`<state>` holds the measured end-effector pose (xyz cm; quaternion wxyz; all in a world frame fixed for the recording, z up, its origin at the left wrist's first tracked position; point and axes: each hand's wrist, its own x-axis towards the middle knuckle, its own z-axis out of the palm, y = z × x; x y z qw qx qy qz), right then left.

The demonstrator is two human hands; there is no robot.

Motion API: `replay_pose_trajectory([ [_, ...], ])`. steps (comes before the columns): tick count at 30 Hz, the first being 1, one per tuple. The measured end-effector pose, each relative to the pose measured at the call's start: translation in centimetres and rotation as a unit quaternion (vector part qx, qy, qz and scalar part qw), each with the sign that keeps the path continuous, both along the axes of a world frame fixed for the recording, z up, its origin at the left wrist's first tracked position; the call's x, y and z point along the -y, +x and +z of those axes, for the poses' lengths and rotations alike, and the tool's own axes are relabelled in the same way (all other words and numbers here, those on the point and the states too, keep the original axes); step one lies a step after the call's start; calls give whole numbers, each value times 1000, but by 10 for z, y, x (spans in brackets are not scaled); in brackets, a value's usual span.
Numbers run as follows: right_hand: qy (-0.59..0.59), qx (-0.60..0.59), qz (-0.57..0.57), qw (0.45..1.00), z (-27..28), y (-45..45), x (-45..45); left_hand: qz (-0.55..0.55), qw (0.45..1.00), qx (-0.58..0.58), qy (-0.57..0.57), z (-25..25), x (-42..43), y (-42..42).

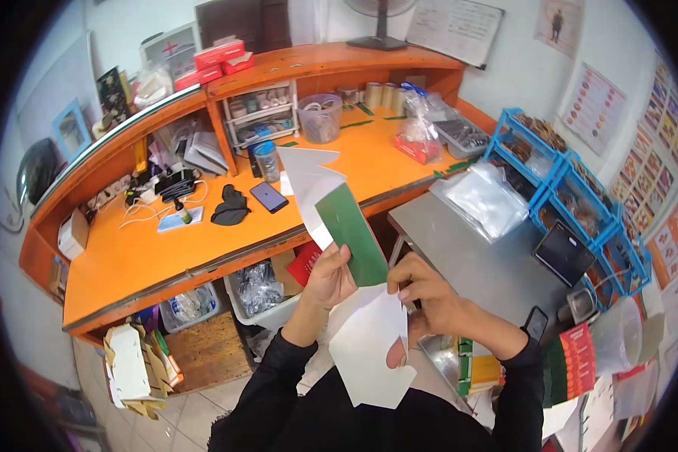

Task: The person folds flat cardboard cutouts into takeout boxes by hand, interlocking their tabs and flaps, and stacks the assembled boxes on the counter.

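Observation:
A die-cut cardboard box blank (350,235), with a green panel in its middle and white flaps above and below, is held up in front of my body. My left hand (331,279) grips its left edge, the thumb lying along the green panel. My right hand (427,295) has its fingers curled at the lower right edge, where the green panel meets the white lower part (369,358). A notch is cut into the right side of that lower part. Some of the right fingers are hidden behind the card.
Ahead, the orange counter (166,264) carries a phone (269,197), a black pouch (230,206) and a clear bucket (320,120). On the right, a metal table (459,241) holds plastic bags (486,200) beside blue racks (572,188). Folded cardboard (132,365) stands low on the left.

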<state>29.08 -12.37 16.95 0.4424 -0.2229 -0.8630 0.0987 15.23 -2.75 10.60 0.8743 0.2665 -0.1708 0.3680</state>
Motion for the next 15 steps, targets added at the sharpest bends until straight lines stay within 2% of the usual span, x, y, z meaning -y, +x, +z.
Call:
replay_pose_trajectory([
  [2,69,-105,18,992,-9,-2,-4,-8,1000,-1,-8,6,0,3],
  [3,126,-185,-14,975,-13,-8,-4,-25,999,9,26,7,-1,3],
  [4,127,-188,-21,974,-16,-8,-1,-39,997,20,61,10,-1,3],
  [5,171,-187,-76,964,-18,-8,2,5,998,-30,55,14,7,2],
  [6,214,-184,-129,951,-16,-8,3,2,998,-32,54,11,7,3],
  [7,250,-131,-153,947,-8,-5,7,53,994,-60,73,8,6,3],
  [8,250,-132,-155,947,0,-5,11,104,986,-87,92,5,6,2],
  [9,242,-67,-180,951,7,-6,14,160,974,-121,106,7,8,0],
  [11,215,36,-211,953,14,-9,17,190,965,-139,112,11,12,-6],
  [12,216,36,-210,953,15,-9,19,219,956,-157,116,12,14,-9],
  [13,221,86,-235,943,16,-8,21,269,939,-168,135,12,18,-9],
  [14,227,136,-258,929,16,-7,22,270,939,-167,135,10,20,-13],
  [15,228,137,-257,929,15,-5,21,318,892,-230,225,12,23,-18],
])
